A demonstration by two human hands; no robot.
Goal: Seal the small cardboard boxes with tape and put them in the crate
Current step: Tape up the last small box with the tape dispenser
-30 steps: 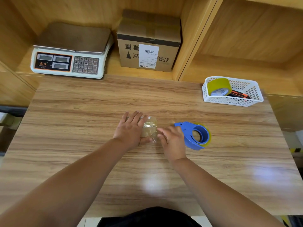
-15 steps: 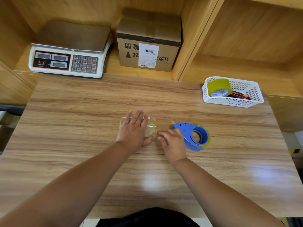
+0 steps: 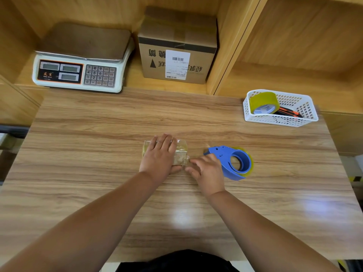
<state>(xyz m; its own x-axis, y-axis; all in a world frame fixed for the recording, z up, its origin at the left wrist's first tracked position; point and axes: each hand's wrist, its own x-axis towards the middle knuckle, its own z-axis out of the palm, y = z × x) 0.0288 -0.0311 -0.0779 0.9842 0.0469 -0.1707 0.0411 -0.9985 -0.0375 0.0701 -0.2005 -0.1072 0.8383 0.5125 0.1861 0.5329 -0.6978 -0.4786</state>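
A small cardboard box (image 3: 180, 156), shiny with clear tape, lies flat at the middle of the wooden table (image 3: 98, 154). My left hand (image 3: 159, 158) rests palm-down on it and covers most of its top, fingers spread, thumb against its near edge. My right hand (image 3: 208, 171) is just right of the box, its fingertips touching the box's near right corner where the tape ends. A blue tape dispenser (image 3: 231, 161) with a yellowish roll lies on the table directly behind my right hand, with no hand on it. No crate for the boxes shows.
A white basket (image 3: 306, 114) at the table's far right holds a roll of yellow tape (image 3: 264, 103) and an orange-black cutter (image 3: 288, 112). In the shelf behind stand a weighing scale (image 3: 78, 61) and a large labelled carton (image 3: 176, 48).
My left hand slid left across the box, uncovering its right part and left edge. My right hand's fingers stayed at the box's right corner. The view shifted slightly.
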